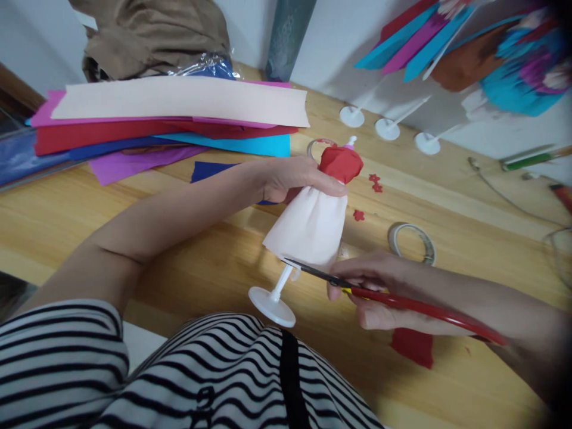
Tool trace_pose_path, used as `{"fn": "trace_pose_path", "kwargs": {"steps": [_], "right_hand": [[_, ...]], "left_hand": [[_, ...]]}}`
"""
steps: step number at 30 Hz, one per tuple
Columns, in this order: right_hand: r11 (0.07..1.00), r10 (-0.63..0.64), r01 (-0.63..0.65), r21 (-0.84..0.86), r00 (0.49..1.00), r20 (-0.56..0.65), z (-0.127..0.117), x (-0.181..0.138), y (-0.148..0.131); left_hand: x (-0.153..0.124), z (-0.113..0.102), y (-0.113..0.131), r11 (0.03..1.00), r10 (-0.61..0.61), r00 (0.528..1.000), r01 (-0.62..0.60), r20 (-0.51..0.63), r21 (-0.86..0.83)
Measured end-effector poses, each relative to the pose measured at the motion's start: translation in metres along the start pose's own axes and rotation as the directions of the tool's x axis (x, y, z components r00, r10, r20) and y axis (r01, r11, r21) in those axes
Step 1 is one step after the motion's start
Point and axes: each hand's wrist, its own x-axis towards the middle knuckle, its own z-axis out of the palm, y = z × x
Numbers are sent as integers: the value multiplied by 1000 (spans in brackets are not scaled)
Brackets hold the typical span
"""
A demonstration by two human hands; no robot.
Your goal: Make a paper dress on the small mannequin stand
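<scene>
My left hand (292, 177) is closed around the waist of a small white mannequin stand (273, 302) tilted over the wooden table. The mannequin wears a red paper bodice (343, 162) and a pale cream paper skirt (313, 226). My right hand (373, 291) grips red-handled scissors (393, 300). Their dark blades reach left to the hem of the skirt, just above the stand's pole.
A stack of coloured paper sheets (170, 122) lies at the back left. Several dressed mannequins (469, 47) on white bases stand at the back right. A tape roll (412, 241), red paper scraps (413, 347) and pencils (534, 158) lie on the table (447, 387).
</scene>
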Motion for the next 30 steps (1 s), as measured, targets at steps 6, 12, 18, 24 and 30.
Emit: {"fn": "trace_pose_path", "kwargs": {"steps": [6,12,18,24,30], "right_hand": [[1000,-1,2,28,1000,-4,1,0,-3],[998,37,-38,48,999,9,2,0,-12],[998,64,-64,-8,998,8,1,-1,-10],[991,129,-129,-35,992,-18,1,1,-17],[986,166,-166,-10,985,-39,3,0,-20]], "left_hand": [[-1,2,1,1000,-24,999,24,-31,10],[-3,3,2,1000,-24,999,24,-43,2],[-3,3,2,1000,-15,999,15,-31,2],[-3,4,2,1000,-1,999,1,-53,0],[-2,3,0,1000,3,998,-1,-61,26]]}}
